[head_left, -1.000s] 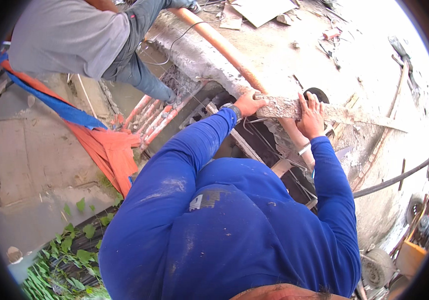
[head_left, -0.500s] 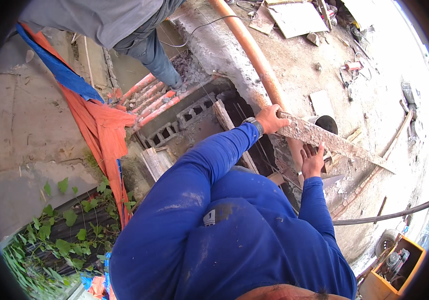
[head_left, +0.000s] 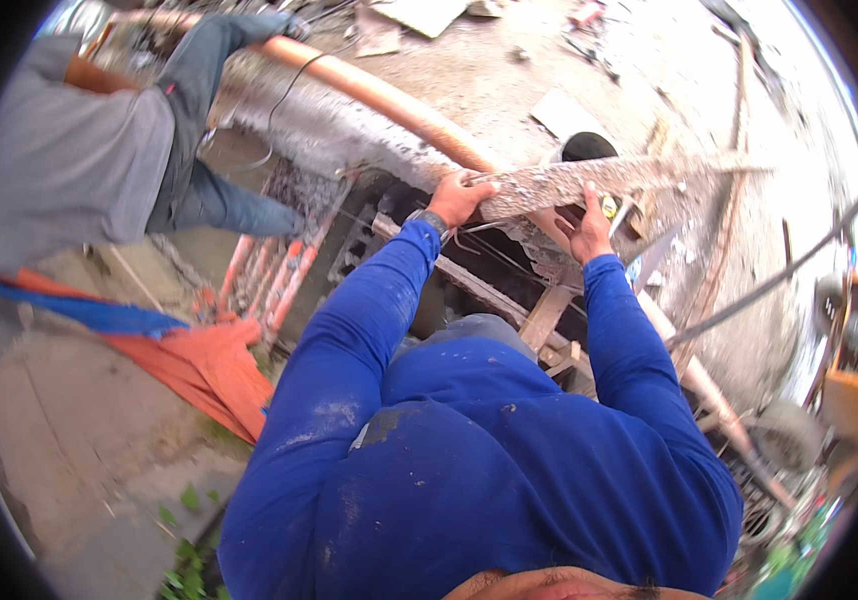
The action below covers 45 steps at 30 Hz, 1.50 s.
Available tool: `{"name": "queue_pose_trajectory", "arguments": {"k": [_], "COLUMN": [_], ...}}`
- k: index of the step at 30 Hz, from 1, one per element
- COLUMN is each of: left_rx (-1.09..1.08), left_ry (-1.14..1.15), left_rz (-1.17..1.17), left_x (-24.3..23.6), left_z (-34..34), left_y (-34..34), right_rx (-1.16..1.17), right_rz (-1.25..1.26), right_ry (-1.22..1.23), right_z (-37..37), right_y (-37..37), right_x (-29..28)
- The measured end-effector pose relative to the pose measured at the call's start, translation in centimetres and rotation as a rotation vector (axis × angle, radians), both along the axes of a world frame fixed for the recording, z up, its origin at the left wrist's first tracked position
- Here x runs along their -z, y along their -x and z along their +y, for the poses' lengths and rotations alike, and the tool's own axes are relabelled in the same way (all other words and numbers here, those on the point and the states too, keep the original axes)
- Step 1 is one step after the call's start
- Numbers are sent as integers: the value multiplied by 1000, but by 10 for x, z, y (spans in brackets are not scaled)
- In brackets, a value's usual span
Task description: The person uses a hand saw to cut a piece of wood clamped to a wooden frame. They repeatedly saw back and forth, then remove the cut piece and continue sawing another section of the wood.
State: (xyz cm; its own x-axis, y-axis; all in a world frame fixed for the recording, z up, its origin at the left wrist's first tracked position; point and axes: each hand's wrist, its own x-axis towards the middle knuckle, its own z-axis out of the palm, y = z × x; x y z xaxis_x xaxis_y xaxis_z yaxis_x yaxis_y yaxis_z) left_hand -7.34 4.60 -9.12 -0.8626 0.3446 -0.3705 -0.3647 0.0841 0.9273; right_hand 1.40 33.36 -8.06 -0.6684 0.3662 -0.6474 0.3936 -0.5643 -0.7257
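My left hand grips the near-left end of a long, rough, plaster-crusted board, which stretches to the right over an open pit. My right hand is turned palm up at the board's lower edge, its fingers apart and touching it. A long orange pipe passes behind the board, and the dark mouth of a wide cylinder shows just beyond it. Wooden pieces and hollow blocks lie in the pit below my hands.
A co-worker in grey stands at upper left beside short red pipes. Orange tarp and blue tarp lie left. A dark hose crosses the right side near a yellow box. Debris litters the far ground.
The board has swung from sloping down rightward to rising slightly rightward. My right hand has shifted from its top face to the lower edge, palm up. The whole view has shifted.
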Motion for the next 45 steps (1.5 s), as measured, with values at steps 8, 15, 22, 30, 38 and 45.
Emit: {"name": "queue_pose_trajectory", "arguments": {"k": [8,15,22,30,38,45], "left_rx": [-106,-67,-89,-148,-167,-197], "left_ry": [-278,-251,-159,-196,-143,-150], "left_rz": [-222,-92,-107,-124,-189,-214], "left_x": [-22,-42,-117,-24,-44,-56], "left_z": [-30,-154,-261,-332,-330,-329], "left_y": [-16,-3,-16,-9,-20,-30], "right_rx": [-191,-160,-409,-379,21,222], "right_rz": [19,-76,23,100,91,238], "right_ry": [-322,-255,-413,-385,-98,-378], "right_z": [-24,-98,-197,-219,-140,-98], "right_y": [-98,-191,-197,-196,-154,-48], "right_x": [-10,22,16,2,15,14]}}
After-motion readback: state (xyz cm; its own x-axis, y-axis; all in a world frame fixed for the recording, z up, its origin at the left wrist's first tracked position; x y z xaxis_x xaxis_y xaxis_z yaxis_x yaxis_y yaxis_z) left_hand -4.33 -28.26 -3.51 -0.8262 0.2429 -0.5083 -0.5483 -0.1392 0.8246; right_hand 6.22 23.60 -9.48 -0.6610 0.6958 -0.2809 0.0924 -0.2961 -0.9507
